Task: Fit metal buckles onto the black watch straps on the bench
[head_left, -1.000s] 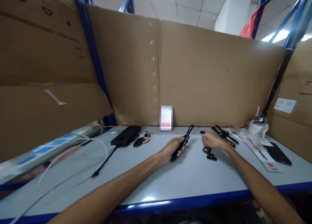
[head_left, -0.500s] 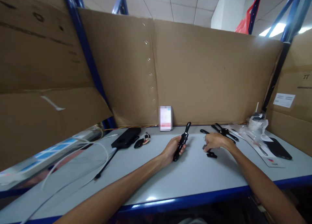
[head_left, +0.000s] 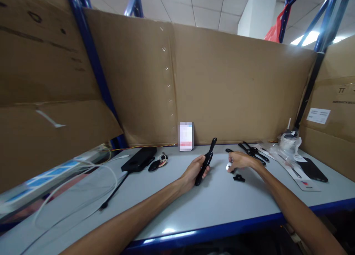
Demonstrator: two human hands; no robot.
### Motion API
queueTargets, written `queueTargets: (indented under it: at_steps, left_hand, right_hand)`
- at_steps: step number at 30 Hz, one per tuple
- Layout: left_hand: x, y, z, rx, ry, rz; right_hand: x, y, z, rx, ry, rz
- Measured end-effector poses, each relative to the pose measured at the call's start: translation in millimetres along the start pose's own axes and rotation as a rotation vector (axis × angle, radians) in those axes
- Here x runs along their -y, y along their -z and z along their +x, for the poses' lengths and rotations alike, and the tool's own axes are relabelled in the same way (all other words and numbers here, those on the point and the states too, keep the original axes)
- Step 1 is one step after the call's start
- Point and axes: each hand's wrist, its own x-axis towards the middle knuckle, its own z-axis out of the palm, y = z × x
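Note:
My left hand is closed around a long black handle-shaped part, which tilts up and away over the grey table. A little to its right, my right hand pinches a small white piece just above the table. A small black bracket lies on the surface right below that hand. Behind it lie several thin black arms.
A black flat box, a key fob and a black rod lie at the left with white cables. Plastic bags, a leaflet and a black phone sit at the right. Cardboard walls close the back.
My right hand has lifted slightly off the black bracket and now shows a small white piece in its fingertips. The left hand has kept its hold on the black handle. The view has drifted slightly.

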Motion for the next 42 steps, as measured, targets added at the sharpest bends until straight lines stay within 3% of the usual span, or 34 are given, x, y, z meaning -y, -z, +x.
queueTargets:
  at_steps: [7, 12, 20, 26, 42]
  left_hand:
    - [-6, -5.1, -6, -0.01, 0.035, 0.035]
    - [-5, -4.7, -4, -0.022, 0.013, 0.025]
    - [3, -4.8, -3, 0.047, -0.086, 0.068]
    - [4, -5.0, -2, 0.055, -0.023, 0.026]
    - [6, -7.0, -3, 0.085, -0.075, 0.074]
  right_hand:
    - [-8, -1, 11, 0.035, 0.06, 0.209]
    - [5, -7, 10, 0.051, 0.041, 0.518]
    - [28, -14, 3, 0.099, 0.195, 0.827]
    - [29, -12, -2, 0.169, 0.247, 0.877]
    - [24, -16, 0, 0.236, 0.253, 0.898]
